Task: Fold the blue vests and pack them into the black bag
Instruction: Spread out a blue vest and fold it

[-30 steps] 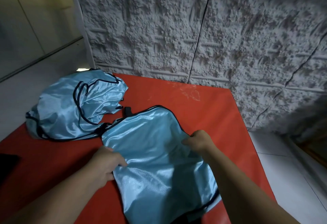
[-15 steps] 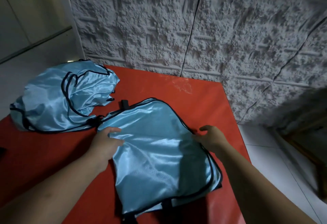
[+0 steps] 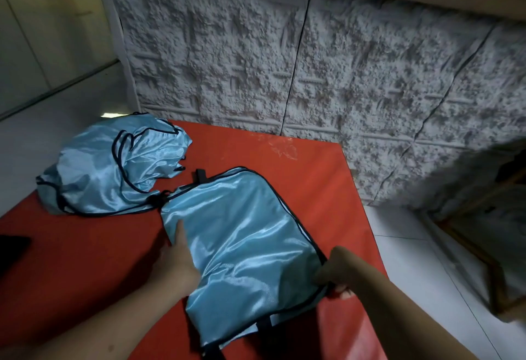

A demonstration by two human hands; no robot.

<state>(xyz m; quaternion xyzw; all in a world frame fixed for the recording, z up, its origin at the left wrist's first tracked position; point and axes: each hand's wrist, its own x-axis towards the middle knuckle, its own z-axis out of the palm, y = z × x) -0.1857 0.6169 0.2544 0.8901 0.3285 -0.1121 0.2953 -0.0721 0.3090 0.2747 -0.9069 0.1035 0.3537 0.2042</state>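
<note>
Head view: a red table [image 3: 85, 274] runs from the near edge up to a rough grey textured wall [image 3: 313, 69] at the far side. On its middle lies a blue vest [image 3: 242, 245], shiny and edged in black trim, spread flat and lying at a slant — its far end points toward the wall, its near end toward the person.

The left hand [image 3: 178, 263] rests on the vest's left edge, fingers straight and pressing the cloth down onto the table. The right hand [image 3: 334, 273] sits at the vest's near right edge, its fingers curled around the black-trimmed hem and pinching it. The two hands are well apart, one on each side of the vest.

At the far left of the table a heap of crumpled blue vests [image 3: 113, 166] is bunched up, its near corner just beside the flat vest's far left corner. A dark object [image 3: 12, 248] shows at the left edge of the picture, on the table — too little of it is visible to tell what it is. To the right of the table is a pale tiled floor [image 3: 412, 260].
</note>
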